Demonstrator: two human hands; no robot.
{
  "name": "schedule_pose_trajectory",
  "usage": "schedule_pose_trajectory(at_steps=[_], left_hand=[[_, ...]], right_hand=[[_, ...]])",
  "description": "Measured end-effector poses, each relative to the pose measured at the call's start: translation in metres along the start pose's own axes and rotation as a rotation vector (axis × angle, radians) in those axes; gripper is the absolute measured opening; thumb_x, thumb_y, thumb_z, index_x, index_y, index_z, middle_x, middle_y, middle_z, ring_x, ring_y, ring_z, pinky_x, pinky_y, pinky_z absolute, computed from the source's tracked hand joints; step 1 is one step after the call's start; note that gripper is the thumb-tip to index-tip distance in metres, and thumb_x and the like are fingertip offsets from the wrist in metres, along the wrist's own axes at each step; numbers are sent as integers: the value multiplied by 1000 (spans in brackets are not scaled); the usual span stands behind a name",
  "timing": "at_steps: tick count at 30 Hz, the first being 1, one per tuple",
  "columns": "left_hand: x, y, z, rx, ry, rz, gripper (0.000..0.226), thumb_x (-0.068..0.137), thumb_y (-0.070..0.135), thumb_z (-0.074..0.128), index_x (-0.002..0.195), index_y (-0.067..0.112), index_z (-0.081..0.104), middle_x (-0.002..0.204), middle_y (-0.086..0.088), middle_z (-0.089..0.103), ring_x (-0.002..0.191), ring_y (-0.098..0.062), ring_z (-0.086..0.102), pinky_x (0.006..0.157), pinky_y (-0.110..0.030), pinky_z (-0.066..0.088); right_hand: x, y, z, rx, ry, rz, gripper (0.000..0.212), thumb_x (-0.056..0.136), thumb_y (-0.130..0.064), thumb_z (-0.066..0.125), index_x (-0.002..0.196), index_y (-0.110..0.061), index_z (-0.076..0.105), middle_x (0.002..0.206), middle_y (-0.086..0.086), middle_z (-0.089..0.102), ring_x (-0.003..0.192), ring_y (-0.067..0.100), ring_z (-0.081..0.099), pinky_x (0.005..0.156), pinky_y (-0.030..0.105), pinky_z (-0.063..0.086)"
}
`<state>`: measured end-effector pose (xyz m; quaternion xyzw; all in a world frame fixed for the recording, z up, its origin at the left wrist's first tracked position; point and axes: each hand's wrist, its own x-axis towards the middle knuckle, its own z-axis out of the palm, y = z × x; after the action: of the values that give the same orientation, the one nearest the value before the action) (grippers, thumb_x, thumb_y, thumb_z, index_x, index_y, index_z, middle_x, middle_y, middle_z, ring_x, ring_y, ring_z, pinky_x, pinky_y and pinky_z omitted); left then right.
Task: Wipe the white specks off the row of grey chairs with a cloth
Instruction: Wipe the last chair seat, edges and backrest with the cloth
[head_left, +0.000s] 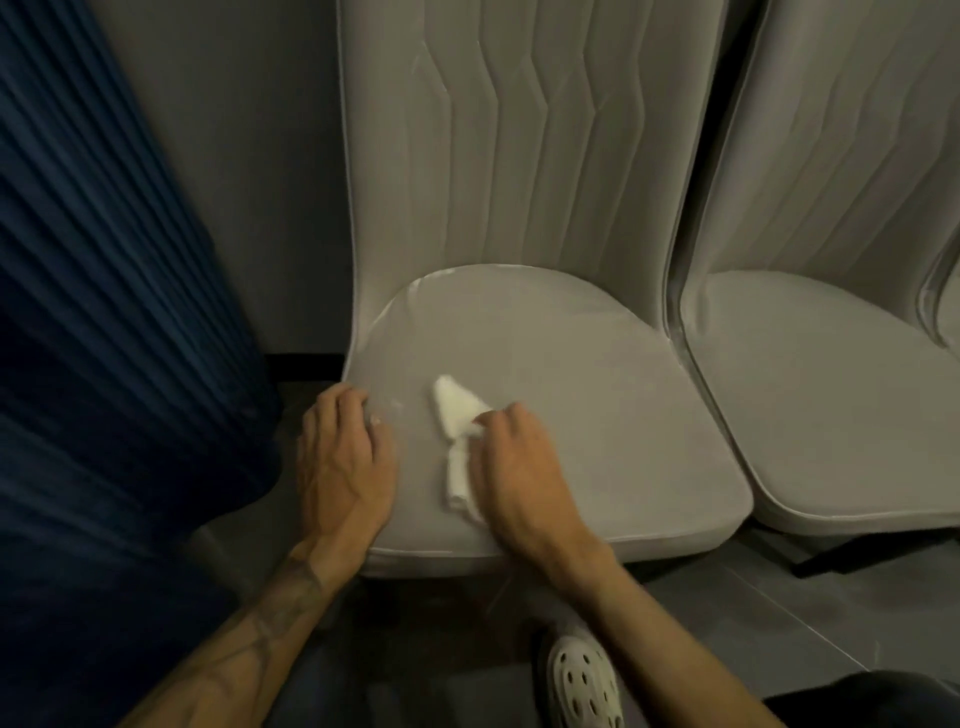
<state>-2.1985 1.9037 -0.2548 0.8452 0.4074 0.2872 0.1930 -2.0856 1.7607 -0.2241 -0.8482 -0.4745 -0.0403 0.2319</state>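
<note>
Right hand (511, 467) pinches the white cloth (457, 415) under curled fingers, pressing it flat on the front-left of the nearest chair (597, 395) seat; I read that as mid-wipe. Left hand (343, 457) holds nothing, fingers spread over the seat's left edge beside a few white specks (382, 420), probably bracing the chair. Second chair (831, 364) butts against the right; curtain (104, 312) hangs on the left, clog (584, 680) below, and I see no readable writing or labels.
</note>
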Motion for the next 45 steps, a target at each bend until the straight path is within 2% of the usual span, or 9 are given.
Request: schedule_pose_trajectory(at_steps=[3, 10, 16, 22, 27, 30, 34, 41, 45], left_hand=[[1, 0, -3, -29, -15, -23, 22, 103, 14, 52, 123, 6, 58, 133, -15, 55, 115, -36, 52, 97, -48, 43], [-17, -9, -14, -59, -44, -30, 33, 103, 22, 46, 130, 7, 57, 136, -15, 55, 116, -33, 56, 96, -45, 46], [-23, -15, -27, -105, -99, -104, 49, 103, 37, 30, 135, 12, 58, 131, -9, 61, 118, -26, 57, 102, -41, 42], [-13, -40, -33, -303, -198, -130, 38, 111, 17, 42, 147, 20, 53, 144, -1, 58, 129, -16, 54, 114, -41, 41], [0, -54, -36, -407, -274, -170, 44, 109, 16, 41, 150, 29, 43, 142, 10, 59, 125, -7, 56, 93, -11, 39], [12, -58, -36, -463, -223, -196, 37, 110, 18, 42, 145, 25, 49, 131, 9, 63, 118, -8, 59, 94, -20, 45], [32, -61, -32, -413, -189, -173, 35, 112, 27, 40, 143, 21, 55, 133, 1, 62, 119, -13, 58, 96, -27, 44], [73, -55, -27, -239, -347, 98, 41, 112, 29, 41, 149, 15, 54, 145, -5, 52, 132, -18, 51, 112, -34, 40], [98, -52, -20, -165, -404, 189, 42, 109, 33, 49, 147, 16, 57, 145, -6, 47, 132, -22, 50, 115, -38, 39]], right_hand=[[9, 15, -9, -102, 101, 137, 17, 101, -14, 50, 92, -2, 59, 92, 19, 54, 85, 38, 51, 78, 51, 41], [-3, -13, 13, 62, 16, -167, 14, 101, -18, 50, 94, -7, 56, 88, 13, 50, 79, 32, 49, 72, 47, 42], [121, -10, 33, -137, -37, -62, 30, 106, -24, 36, 115, -1, 54, 116, 20, 54, 105, 37, 50, 93, 44, 34], [111, -39, 58, 70, -188, -440, 23, 103, -24, 49, 95, -4, 56, 98, 17, 55, 85, 29, 49, 81, 39, 39], [166, -37, 61, -6, -141, -267, 30, 105, -26, 42, 106, 0, 56, 109, 21, 56, 97, 36, 53, 91, 45, 39], [132, -50, 57, 34, -154, -376, 25, 104, -24, 45, 101, -2, 57, 103, 19, 55, 93, 34, 52, 88, 43, 41], [57, -47, 31, 130, -341, -607, 24, 104, -32, 41, 98, -13, 54, 99, 5, 51, 86, 20, 45, 82, 31, 36], [100, -43, 32, -38, -215, -334, 28, 105, -28, 43, 105, -3, 57, 106, 16, 54, 95, 31, 50, 90, 42, 38], [43, -51, 31, 105, -264, -513, 22, 105, -33, 43, 97, -15, 53, 99, 5, 50, 85, 21, 46, 81, 33, 37]])
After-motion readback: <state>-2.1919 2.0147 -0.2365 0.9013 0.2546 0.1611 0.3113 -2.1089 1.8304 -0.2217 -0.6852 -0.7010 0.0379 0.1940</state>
